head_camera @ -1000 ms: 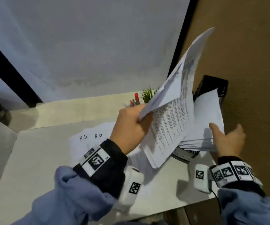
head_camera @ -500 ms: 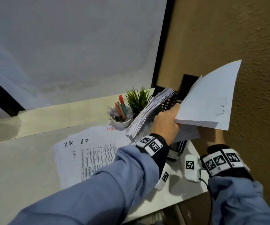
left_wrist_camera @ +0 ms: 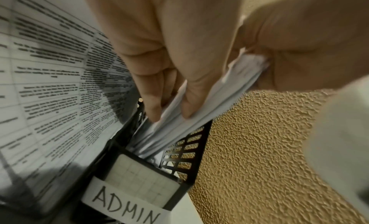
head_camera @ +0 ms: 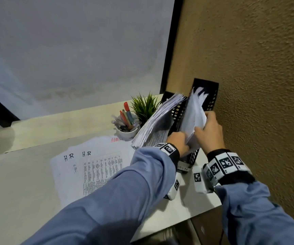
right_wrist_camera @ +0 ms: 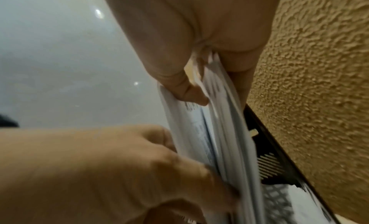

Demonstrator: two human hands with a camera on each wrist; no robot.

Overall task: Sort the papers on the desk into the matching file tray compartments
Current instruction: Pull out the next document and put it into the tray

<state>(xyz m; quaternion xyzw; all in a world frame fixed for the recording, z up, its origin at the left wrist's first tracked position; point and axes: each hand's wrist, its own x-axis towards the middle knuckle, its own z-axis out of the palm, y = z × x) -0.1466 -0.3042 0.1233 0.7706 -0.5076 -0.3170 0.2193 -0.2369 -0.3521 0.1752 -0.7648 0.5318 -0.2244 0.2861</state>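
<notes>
A black mesh file tray [head_camera: 208, 92] stands against the brown wall; its right compartment carries an ADMIN label [left_wrist_camera: 123, 207]. A bundle of white papers [head_camera: 194, 112] stands partly inside that compartment. My right hand [head_camera: 202, 124] pinches the bundle's near upper edge between thumb and fingers [right_wrist_camera: 191, 93]. My left hand [head_camera: 183, 144] grips the same bundle lower down, its fingers [left_wrist_camera: 187, 104] lying along the sheets [left_wrist_camera: 199, 117]. A thick printed stack [head_camera: 156, 121] leans in the compartment to the left. Sheets marked H.R [head_camera: 89, 167] lie on the desk.
A white cup of pens [head_camera: 126, 128] and a small green plant [head_camera: 144, 106] stand just left of the tray. The textured wall [head_camera: 257, 85] is close on the right. The desk's front edge [head_camera: 187, 220] runs under my forearms.
My right hand has lowered the raised white sheets into the ADMIN compartment. My left hand has moved from the printed stack to the same bundle.
</notes>
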